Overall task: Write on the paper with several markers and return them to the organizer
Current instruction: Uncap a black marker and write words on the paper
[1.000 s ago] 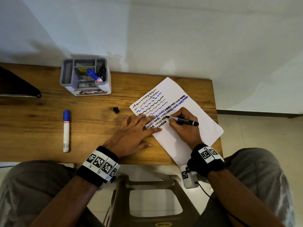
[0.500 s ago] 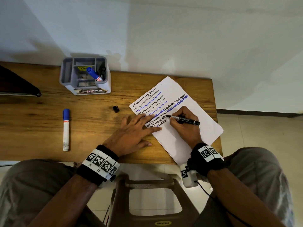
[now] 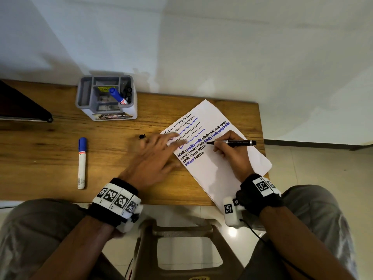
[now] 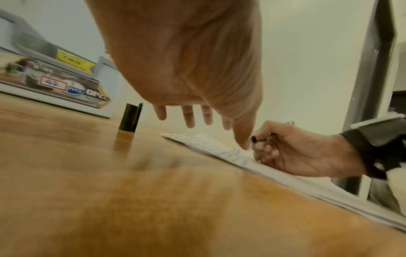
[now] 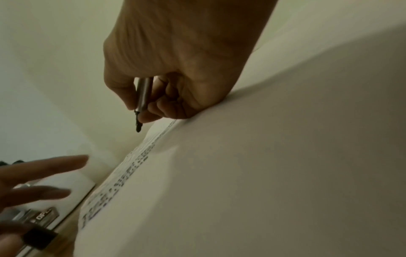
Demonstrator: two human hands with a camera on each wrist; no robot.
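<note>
Over a white paper lying askew on the wooden counter, a right hand pinches a black marker, tip just above the writing, while the left hand, fingers spread and empty, hovers at the paper's left edge near an upright black cap, the grey organizer beyond.

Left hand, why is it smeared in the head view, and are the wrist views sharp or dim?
Head view: the left hand is motion-blurred, the right hand and black marker sharp. Left wrist view: near table smeared, black cap clearer. Right wrist view: dim, soft, with the paper in shadow.
</note>
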